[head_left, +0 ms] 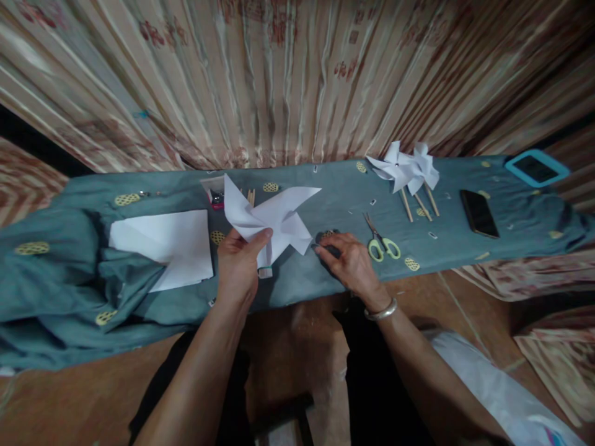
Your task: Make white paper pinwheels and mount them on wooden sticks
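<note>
A white paper pinwheel [274, 220] with curled blades is gripped at its lower left by my left hand [239, 263], thumb on top of the paper. Just right of its lower-right blade is my right hand [346, 260], fingertips pinched together. Something thin and small seems to be between them, too small to name. Right of that hand lie scissors [382, 243] with yellow-green handles, blades apart. A small light piece [265, 272] shows below the pinwheel, partly hidden.
A stack of white paper [181, 248] lies left on the green cloth [297, 291]. Behind the pinwheel are a small box of pins [216, 198] and wooden sticks [251, 197]. Finished pinwheels on sticks [404, 170], a phone [480, 214] and a blue-framed tablet [537, 168] lie right. Curtains [279, 80] hang behind.
</note>
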Demonstrator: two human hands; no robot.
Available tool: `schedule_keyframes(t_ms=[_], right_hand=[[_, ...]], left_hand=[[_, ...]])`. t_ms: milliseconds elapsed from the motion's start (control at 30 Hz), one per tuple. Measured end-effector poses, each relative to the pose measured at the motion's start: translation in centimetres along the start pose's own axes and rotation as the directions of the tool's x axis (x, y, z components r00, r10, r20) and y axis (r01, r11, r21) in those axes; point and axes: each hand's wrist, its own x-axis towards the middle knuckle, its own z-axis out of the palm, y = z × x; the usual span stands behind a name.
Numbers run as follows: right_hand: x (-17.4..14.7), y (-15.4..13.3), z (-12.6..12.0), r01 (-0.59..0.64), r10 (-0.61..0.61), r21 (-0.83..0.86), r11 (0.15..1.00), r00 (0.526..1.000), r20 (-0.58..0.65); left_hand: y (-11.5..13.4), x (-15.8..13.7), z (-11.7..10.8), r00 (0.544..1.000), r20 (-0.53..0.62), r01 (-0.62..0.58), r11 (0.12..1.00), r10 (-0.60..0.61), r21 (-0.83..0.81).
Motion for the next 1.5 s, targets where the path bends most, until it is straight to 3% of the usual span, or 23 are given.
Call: schedule_keyframes(t_ms=[267,367,467,533,633,833,1033,1500], right_hand=[[-0.2,-0.1,0.7,0.062,-0.059,-0.057,0.996,0.997,0.056],[-0.1,0.0,0.4,-0.007,0.007,0.035,0.999,1.000,0.022],[0.2,-0.4,-0.8,-0.085,0.106,0.246,0.966,0.992,-0.073],[0.3,-1.4,-2.0,-0.081,0.146,0.370,0.926,0.978,-0.151],[0.1,-3.9,-3.5,-0.041,0.146,0.420,0.907,0.964,-0.221],[-0.2,-7.6,-2.6,0.015,0.061,0.410,0.912,0.983,-0.171],[0.3,-6.9,-1.3,-0.010,0.091,0.383,0.924,0.977,-0.194],[0.3,-6.4,-1.3,-0.077,0.156,0.445,0.892,0.977,-0.144]], left_hand=[[-0.7,0.2,0.0,0.999,0.025,-0.024,1.000,0.024,0.004],[-0.8,0.2,0.1,1.000,0.019,-0.022,1.000,0.022,-0.002],[-0.7,0.0,0.3,1.000,0.024,-0.002,1.000,0.002,-0.023],[-0.6,-0.2,0.6,0.999,0.031,0.014,0.999,-0.013,-0.036],[-0.7,-0.7,0.9,0.999,0.045,0.024,0.999,-0.022,-0.042],[-1.2,-1.5,1.4,0.995,0.098,0.028,1.000,-0.028,0.007],[-1.4,-1.8,1.6,0.991,0.131,0.011,1.000,-0.011,0.000],[-1.4,-2.2,1.5,0.982,0.183,0.023,0.997,-0.036,0.071]])
